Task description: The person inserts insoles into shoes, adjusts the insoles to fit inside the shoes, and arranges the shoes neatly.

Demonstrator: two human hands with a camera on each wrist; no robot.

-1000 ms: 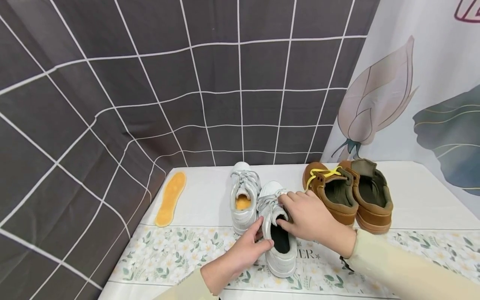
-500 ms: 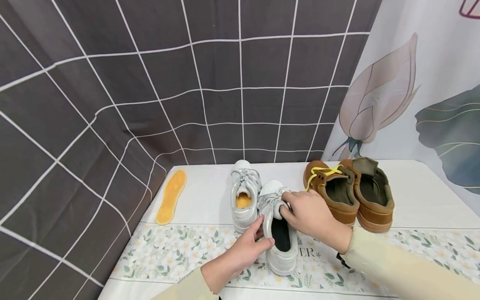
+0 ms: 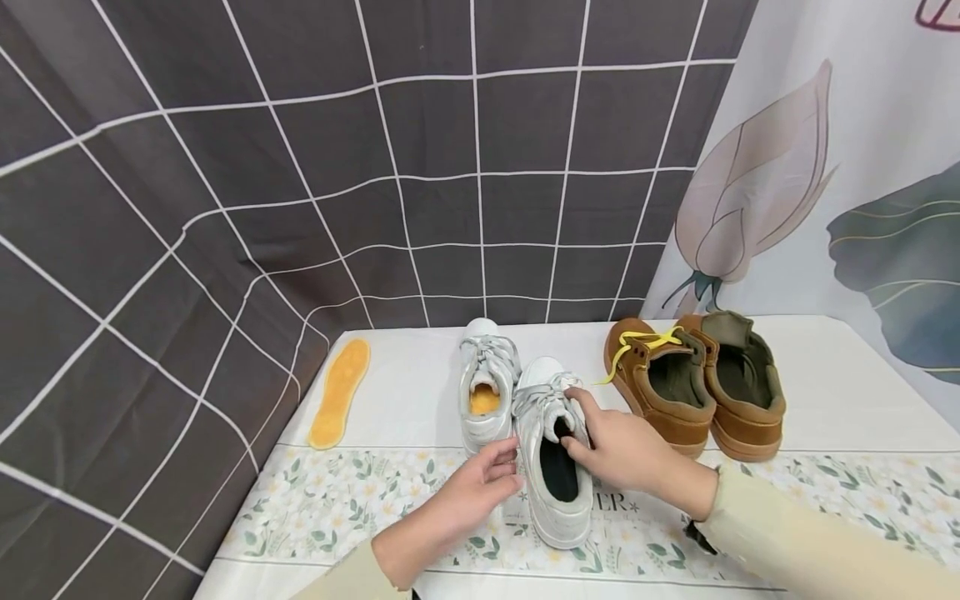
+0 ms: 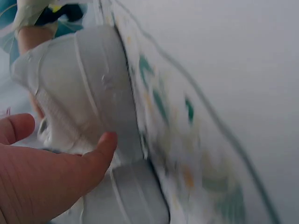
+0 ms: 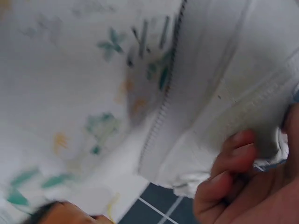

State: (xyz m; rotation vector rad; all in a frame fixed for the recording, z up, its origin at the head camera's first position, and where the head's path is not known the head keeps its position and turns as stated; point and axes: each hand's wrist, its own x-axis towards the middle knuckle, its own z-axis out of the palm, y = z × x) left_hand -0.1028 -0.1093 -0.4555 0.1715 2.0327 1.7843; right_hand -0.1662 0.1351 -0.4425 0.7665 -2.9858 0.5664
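The nearer white sneaker (image 3: 561,527) stands on the table, its opening towards me and a dark insole (image 3: 558,471) visible inside. On its right side my right hand (image 3: 626,447) grips the upper edge by the laces, thumb at the opening and fingers outside. The right wrist view shows those fingers (image 5: 233,163) bent against the sneaker's outer wall. My left hand (image 3: 476,487) is just left of the sneaker, fingers loosely extended and holding nothing. Beyond it stands the other white sneaker (image 3: 483,435), with a yellow insole (image 3: 484,402) showing in its opening.
A loose yellow insole (image 3: 341,396) lies on the table at the left. Two brown shoes stand at the right, one with yellow laces (image 3: 648,339). A dark gridded cloth (image 3: 420,208) hangs behind. A floral band (image 3: 360,508) runs along the tabletop.
My left hand has let go of the nearer sneaker and drawn slightly left. My right hand keeps its hold by the laces, its fingers slightly more spread along the side.
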